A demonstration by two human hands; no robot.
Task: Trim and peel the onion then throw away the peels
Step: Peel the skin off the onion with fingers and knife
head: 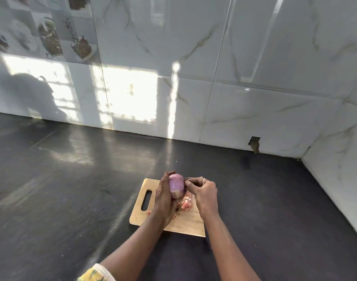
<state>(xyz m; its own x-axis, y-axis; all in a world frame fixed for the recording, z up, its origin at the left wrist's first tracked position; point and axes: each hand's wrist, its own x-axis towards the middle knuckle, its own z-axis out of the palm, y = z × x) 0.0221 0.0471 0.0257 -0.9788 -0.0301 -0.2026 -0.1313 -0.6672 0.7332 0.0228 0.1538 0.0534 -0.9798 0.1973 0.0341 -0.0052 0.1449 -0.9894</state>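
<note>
Left hand holds the onion in a closed grip above the cutting board, steadying it; right hand pinches skin at its side, apparently stripping it. Peels lie beneath, collected for disposal

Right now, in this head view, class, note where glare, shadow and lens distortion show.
Head view: window-shaped sun patches glare on the tiled wall and reflect off the counter; a person's shadow darkens the wall at left; the wide lens bends the tile joints; the onion, held by the left hand, is evenly lit.
</note>
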